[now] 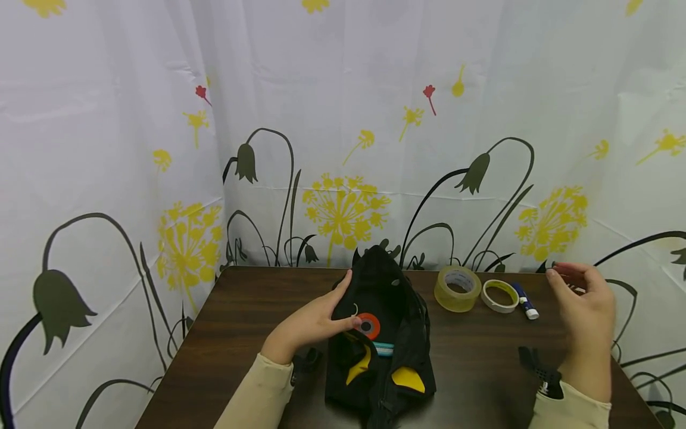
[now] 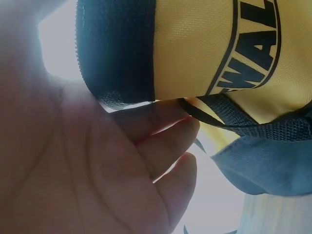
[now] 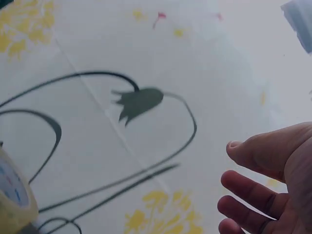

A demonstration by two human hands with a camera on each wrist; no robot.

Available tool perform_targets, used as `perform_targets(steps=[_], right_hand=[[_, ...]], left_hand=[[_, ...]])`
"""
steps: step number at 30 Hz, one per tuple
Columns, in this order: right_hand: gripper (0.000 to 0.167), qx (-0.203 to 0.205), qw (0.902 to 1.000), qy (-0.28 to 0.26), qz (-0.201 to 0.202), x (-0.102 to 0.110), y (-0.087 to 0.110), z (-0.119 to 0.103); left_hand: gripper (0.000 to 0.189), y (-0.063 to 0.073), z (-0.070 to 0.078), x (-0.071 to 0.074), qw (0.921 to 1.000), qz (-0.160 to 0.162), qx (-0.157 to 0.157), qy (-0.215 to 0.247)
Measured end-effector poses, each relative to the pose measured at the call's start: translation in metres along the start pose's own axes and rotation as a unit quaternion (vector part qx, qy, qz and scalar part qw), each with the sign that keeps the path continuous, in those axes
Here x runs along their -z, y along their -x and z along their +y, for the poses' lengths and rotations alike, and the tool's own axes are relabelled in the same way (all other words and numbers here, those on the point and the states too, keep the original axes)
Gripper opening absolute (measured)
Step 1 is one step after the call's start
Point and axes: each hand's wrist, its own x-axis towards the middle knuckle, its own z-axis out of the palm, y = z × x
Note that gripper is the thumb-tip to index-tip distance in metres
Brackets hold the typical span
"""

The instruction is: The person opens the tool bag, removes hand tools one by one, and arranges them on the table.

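Note:
A black-and-yellow zip bag [image 1: 412,333] stands gaping on the table. Its yellow side [image 2: 195,48] bears the letters "WAL" in the left wrist view. My left hand [image 1: 311,319] holds the bag's left edge, thumb over the rim and the other fingers along the outer side. Inside the bag lie an orange-red ring-shaped roll [image 1: 375,326] and a teal striped item [image 1: 383,349], partly hidden. My right hand [image 1: 584,304] is raised at the right, fingers loosely bent and apart from the thumb, with nothing visible in it. Nearest to it lies a blue-and-white glue stick [image 1: 525,302].
Left of the glue stick are a roll of white tape [image 1: 494,307] and a wider roll of clear packing tape [image 1: 457,304], near the back edge of the dark wooden table [image 1: 257,298]. A white flower-patterned curtain [image 1: 343,89] hangs behind and along the sides.

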Motion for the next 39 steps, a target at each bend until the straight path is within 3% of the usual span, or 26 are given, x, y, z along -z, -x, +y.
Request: perform_targets(steps=[10, 19, 39], right_hand=[[0.033, 0.085, 0.9907, -0.004, -0.106, -0.023, 0.025, -0.036], [0.031, 0.149, 0.9724, -0.003, -0.179, -0.049, 0.037, -0.051], [0.021, 0.188, 0.9347, -0.011, -0.301, -0.103, 0.077, -0.076]], left_hand=[[0.119, -0.001, 0.001, 0.0, 0.9999, -0.005, 0.01, 0.003], [0.117, 0.0, 0.004, 0.001, 0.9999, -0.003, 0.012, 0.003], [0.112, 0.003, 0.005, 0.001, 0.9998, -0.009, 0.013, 0.014]])
